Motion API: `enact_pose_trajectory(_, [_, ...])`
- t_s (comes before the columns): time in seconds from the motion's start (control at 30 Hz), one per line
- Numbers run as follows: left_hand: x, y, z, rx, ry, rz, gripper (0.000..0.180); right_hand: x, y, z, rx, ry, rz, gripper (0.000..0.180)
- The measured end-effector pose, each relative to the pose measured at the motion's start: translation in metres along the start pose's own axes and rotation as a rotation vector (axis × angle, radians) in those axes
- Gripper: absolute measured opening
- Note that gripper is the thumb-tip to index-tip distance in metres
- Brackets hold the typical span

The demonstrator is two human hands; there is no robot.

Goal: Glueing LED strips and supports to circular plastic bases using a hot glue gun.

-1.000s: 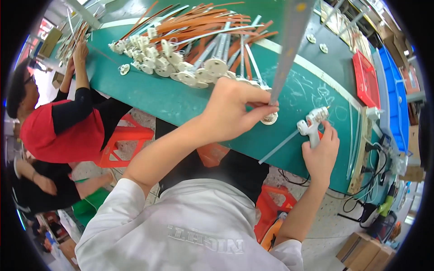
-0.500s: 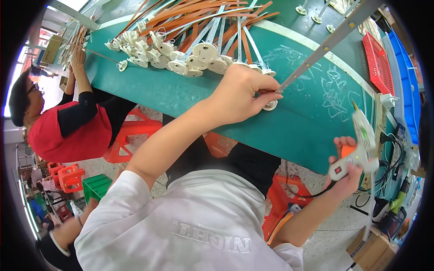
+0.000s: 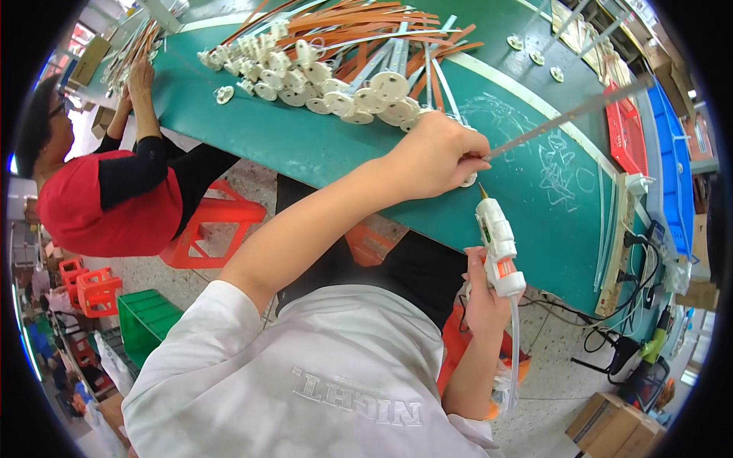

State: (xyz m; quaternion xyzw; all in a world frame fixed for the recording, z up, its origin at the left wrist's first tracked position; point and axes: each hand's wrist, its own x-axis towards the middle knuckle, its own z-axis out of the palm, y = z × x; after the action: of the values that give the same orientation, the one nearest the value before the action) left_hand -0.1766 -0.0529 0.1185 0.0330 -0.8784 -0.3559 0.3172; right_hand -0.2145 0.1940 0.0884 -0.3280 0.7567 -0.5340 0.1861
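Note:
My left hand (image 3: 447, 156) pinches the near end of a long, thin LED strip (image 3: 569, 116), which slants up to the right. Just under those fingertips part of a small round white disc (image 3: 469, 180) shows; the fingers hide the rest and where it meets the strip. My right hand (image 3: 489, 294) is wrapped round a white glue gun (image 3: 500, 243) with an orange trigger. Its nozzle points up at the disc, a small gap short of it. A clear glue stick (image 3: 515, 351) hangs from the gun's back end.
Beyond my left hand lies a heap of white discs (image 3: 336, 99) with orange and silvery strips (image 3: 366, 30) on the green table (image 3: 427, 221). Red (image 3: 628, 126) and blue trays (image 3: 672, 160) stand right, above cables (image 3: 649, 267). A person in red (image 3: 107, 198) works at left.
My right hand has brought the glue gun left, from the table's right edge to just below the disc. The LED strip has tilted lower to the right, still in my left hand.

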Motion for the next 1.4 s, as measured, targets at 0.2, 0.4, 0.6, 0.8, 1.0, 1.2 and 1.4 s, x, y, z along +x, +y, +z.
enact_pose_trajectory(0.2, [0.0,0.0,-0.005,-0.032,-0.01,-0.05,0.011,0.013,-0.018,0.017,-0.195,0.077,0.011,0.009])
enact_pose_trajectory(0.4, [0.0,-0.004,-0.004,-0.06,0.015,0.002,0.012,0.017,-0.014,0.025,-0.331,0.143,-0.075,0.012])
enact_pose_trajectory(0.6, [0.002,-0.004,-0.005,-0.074,-0.02,-0.02,0.012,0.02,-0.021,0.024,-0.3,0.133,0.076,0.018])
enact_pose_trajectory(0.8, [0.002,-0.004,-0.007,-0.064,-0.055,-0.059,0.011,0.02,-0.021,0.025,-0.378,0.138,0.003,0.016])
enact_pose_trajectory(1.0, [0.003,-0.003,-0.008,-0.068,-0.08,-0.066,0.011,0.022,-0.024,0.027,-0.397,0.144,0.0,0.013])
enact_pose_trajectory(1.2, [0.005,-0.002,-0.009,-0.085,-0.093,-0.069,0.01,0.023,-0.026,0.032,-0.434,0.155,-0.007,0.022])
enact_pose_trajectory(1.4, [0.005,-0.003,-0.01,-0.105,-0.108,-0.1,0.011,0.025,-0.026,0.028,-0.474,0.089,0.005,0.026])
